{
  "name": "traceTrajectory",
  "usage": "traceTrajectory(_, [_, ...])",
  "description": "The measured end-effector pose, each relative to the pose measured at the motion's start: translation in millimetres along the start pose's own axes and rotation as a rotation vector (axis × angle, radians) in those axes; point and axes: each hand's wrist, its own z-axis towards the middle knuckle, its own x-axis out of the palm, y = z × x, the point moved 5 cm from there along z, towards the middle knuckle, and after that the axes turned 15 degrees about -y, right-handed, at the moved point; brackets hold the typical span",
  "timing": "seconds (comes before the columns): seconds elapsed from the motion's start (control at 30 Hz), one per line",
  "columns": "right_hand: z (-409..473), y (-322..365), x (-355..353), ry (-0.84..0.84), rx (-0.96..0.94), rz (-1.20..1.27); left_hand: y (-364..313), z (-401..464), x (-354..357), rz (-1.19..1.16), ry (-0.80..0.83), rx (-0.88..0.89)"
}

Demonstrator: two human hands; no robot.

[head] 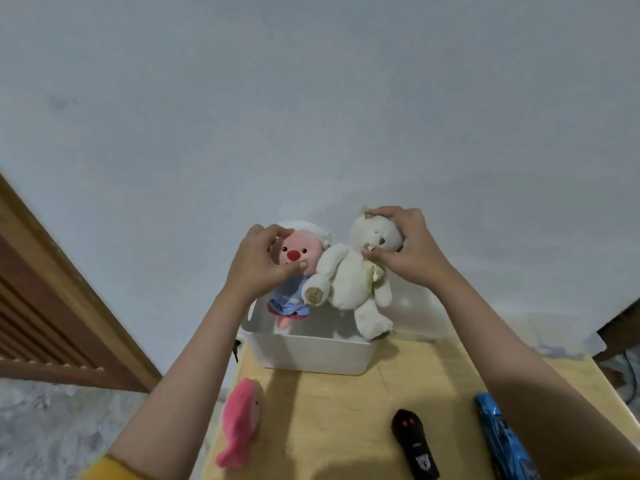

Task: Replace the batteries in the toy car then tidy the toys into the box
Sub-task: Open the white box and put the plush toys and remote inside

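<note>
**A:** Two plush toys held up over the box at once. Largest first: table [408, 403], pale wood, carries everything. White box [311, 355] sits at its far edge against the wall, open top.

**B:** Hands?

**A:** Right hand [412, 251] grips the white bear [349, 275] by the head, fingers [381, 213] curled over the crown, thumb under the muzzle. Bear hangs tilted; one foot is down near the box's right rim, whether touching I cannot tell. Left hand [258, 261] pinches the pink-faced doll [294, 271] by the head, thumb across its cheek; its legs dangle above the box interior.

**B:** Risks?

**A:** Judgement only. Bear hangs over the rim, not the middle; released there, it could catch the edge and drop onto the table. Bear's arm and foot overlap the doll, so letting both go together could snag them. Head-only grips on soft plush can slip.

**B:** Toy car?

**A:** Blue toy car [502, 438] lies at the table's near right, beside the right forearm, well apart from the box. Battery state not visible.

**B:** Other items?

**A:** Black remote [414, 445] near centre front; pink fish plush [240, 424] at the left edge, partly overhanging, so a sweep of the left forearm could knock it off. Nothing blocks the box mouth.
</note>
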Motion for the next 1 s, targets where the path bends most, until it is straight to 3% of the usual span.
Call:
traceTrajectory(0.2, [7, -42, 52, 0.18, -0.031, -0.166, 44, -5, 62, 0.125, 0.217, 0.021])
traceTrajectory(0.4, [0, -77, 96, 0.306, -0.194, -0.493, 91, -25, 104, 0.237, 0.417, -0.044])
traceTrajectory(0.63, [-14, -90, 135, 0.508, -0.306, -0.752, 108, -29, 134, 0.313, 0.646, -0.037])
traceTrajectory(0.8, [-18, -89, 152, 0.557, -0.326, -0.897, 117, -27, 139, 0.307, 0.662, -0.122])
traceTrajectory(1.0, [-22, -86, 144, 0.531, -0.245, -0.823, 111, -34, 135, 0.408, 0.681, -0.169])
